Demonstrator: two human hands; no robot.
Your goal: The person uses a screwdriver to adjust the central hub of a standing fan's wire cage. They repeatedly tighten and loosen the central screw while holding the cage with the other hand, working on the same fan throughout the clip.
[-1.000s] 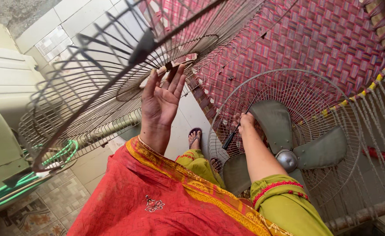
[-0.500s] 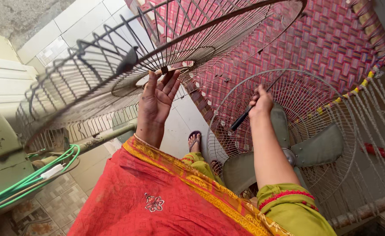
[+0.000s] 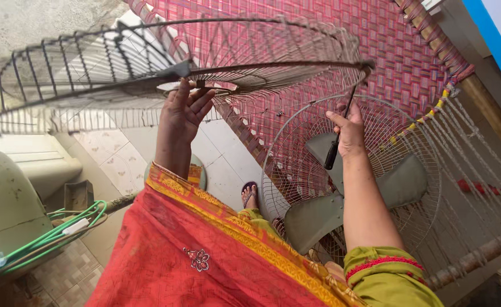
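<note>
Head view, looking down. Fan guard (image 3: 148, 74), the loose wire one, is held up flat across the top of frame; its left side runs out past the edge and the near rim is motion-blurred. Left hand (image 3: 183, 111) sits under the guard's centre ring, fingers (image 3: 202, 99) loosely spread and pointing up, tips touching the ring. Whether they hook over the wire or just prop it, can't tell.

Right hand (image 3: 350, 133) is closed around the black handle of a screwdriver (image 3: 335, 142). The thin shaft runs up to the guard's right rim, tip at or just against the clip there; the contact itself is too small to resolve. Thumb points left, the other fingers wrap the handle.

Below the right hand: second fan (image 3: 364, 182) with its guard on and grey-green blades behind the mesh, hub hidden by the forearm. It rests against a woven cot (image 3: 387, 45), pink and red weave with rope ends at the far side.

Lower left: green cable (image 3: 51, 233) looped on a pale green housing, mostly cut off. One sandalled foot (image 3: 249, 196) shows on the tiled floor (image 3: 120, 159). Red and yellow cloth fills the bottom.
</note>
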